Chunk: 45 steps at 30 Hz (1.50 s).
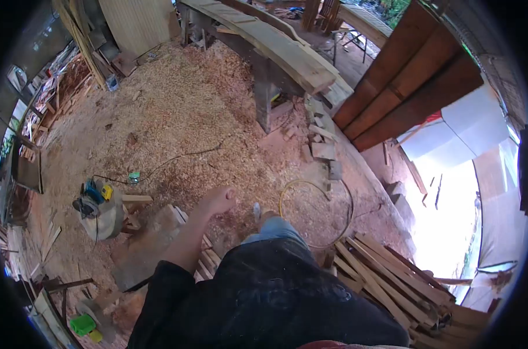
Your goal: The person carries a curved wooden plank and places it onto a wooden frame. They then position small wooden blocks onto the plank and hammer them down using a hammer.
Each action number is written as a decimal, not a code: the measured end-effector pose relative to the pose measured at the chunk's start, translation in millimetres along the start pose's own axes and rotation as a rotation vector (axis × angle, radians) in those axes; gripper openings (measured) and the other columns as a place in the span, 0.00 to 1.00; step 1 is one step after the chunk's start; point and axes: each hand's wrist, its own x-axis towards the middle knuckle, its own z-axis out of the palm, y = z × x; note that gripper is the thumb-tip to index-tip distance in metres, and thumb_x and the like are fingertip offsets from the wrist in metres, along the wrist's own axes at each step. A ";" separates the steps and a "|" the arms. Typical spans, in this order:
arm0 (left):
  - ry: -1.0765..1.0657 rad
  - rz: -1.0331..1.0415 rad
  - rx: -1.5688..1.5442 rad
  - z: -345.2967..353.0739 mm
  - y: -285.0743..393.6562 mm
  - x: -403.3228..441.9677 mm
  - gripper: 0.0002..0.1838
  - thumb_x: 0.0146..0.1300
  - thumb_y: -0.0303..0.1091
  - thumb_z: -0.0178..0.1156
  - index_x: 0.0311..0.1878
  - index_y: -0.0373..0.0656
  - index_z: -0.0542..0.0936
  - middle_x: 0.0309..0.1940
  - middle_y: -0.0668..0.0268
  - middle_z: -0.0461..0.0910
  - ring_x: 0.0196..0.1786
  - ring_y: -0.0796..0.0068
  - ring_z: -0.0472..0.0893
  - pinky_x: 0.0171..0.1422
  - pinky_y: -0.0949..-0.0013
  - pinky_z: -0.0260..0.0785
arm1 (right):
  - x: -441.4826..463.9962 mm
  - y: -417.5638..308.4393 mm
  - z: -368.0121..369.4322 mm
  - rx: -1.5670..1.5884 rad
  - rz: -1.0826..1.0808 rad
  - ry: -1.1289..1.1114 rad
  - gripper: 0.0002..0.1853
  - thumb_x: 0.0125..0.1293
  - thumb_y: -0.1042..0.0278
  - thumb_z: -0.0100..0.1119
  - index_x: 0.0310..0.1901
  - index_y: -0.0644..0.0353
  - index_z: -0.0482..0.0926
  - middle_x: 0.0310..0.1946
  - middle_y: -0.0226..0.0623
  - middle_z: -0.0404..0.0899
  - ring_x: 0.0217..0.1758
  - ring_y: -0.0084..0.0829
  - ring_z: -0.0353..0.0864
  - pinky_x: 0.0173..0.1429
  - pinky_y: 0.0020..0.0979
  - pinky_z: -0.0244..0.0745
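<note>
My left hand (222,199) hangs in front of my body at the end of a bare forearm. Its fingers are curled in, and no object shows in them. Below it are the wood shavings (182,125) that cover the ground. Left of that hand, a corded power tool (89,200) with teal and yellow parts rests on a round wooden stump (108,225). Nearer my arm lie a thick timber block (142,264) and several narrow strips (207,262). My right hand is outside the view.
A long plank-topped workbench (275,52) stands ahead. Dark red-brown boards (404,75) lean at the right. A cable (188,152) and a looped hose (281,200) lie on the ground. Stacked lumber (386,279) sits at my right, beside offcuts (323,150) farther ahead.
</note>
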 end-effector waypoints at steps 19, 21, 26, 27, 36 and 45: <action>-0.103 -0.513 0.154 -110.2 -309.3 78.5 0.09 0.62 0.34 0.61 0.43 0.50 0.88 0.38 0.59 0.87 0.44 0.57 0.86 0.51 0.51 0.79 | 397.6 -695.6 507.2 0.282 -0.749 -0.138 0.22 0.64 0.51 0.75 0.50 0.57 0.80 0.41 0.30 0.83 0.42 0.24 0.81 0.46 0.27 0.76; 0.070 -0.518 0.028 -131.3 -310.5 90.4 0.08 0.62 0.35 0.61 0.42 0.50 0.87 0.38 0.61 0.87 0.43 0.59 0.87 0.51 0.51 0.79 | 418.7 -742.7 542.3 0.449 -0.535 -0.009 0.25 0.66 0.46 0.70 0.52 0.57 0.77 0.49 0.33 0.79 0.50 0.23 0.78 0.50 0.30 0.76; 0.334 -0.018 0.229 -250.0 -336.9 203.1 0.08 0.62 0.37 0.61 0.41 0.50 0.86 0.38 0.64 0.87 0.43 0.62 0.86 0.56 0.50 0.77 | 501.6 -745.5 615.2 0.821 -0.222 0.131 0.29 0.69 0.36 0.63 0.53 0.54 0.73 0.37 0.28 0.74 0.32 0.23 0.72 0.37 0.27 0.72; 0.287 0.108 0.458 -292.3 -337.1 241.1 0.10 0.62 0.37 0.59 0.42 0.49 0.86 0.39 0.63 0.87 0.45 0.61 0.86 0.61 0.49 0.74 | 502.8 -748.1 628.0 0.889 -0.219 0.160 0.28 0.69 0.37 0.63 0.53 0.53 0.72 0.34 0.26 0.72 0.28 0.23 0.69 0.33 0.26 0.70; 0.073 -0.258 0.148 -548.0 -413.7 535.9 0.18 0.60 0.46 0.62 0.45 0.42 0.85 0.45 0.55 0.87 0.50 0.58 0.85 0.55 0.57 0.77 | 476.9 -759.3 696.6 0.937 -0.451 0.055 0.23 0.75 0.59 0.56 0.69 0.42 0.64 0.47 0.36 0.80 0.38 0.29 0.83 0.35 0.28 0.79; 0.031 -0.330 -0.203 -674.4 -381.2 717.6 0.18 0.61 0.44 0.64 0.49 0.43 0.86 0.45 0.54 0.87 0.48 0.60 0.86 0.51 0.60 0.78 | 556.6 -804.2 834.0 1.477 -0.025 0.037 0.08 0.75 0.62 0.53 0.44 0.57 0.72 0.36 0.39 0.78 0.41 0.37 0.81 0.44 0.46 0.79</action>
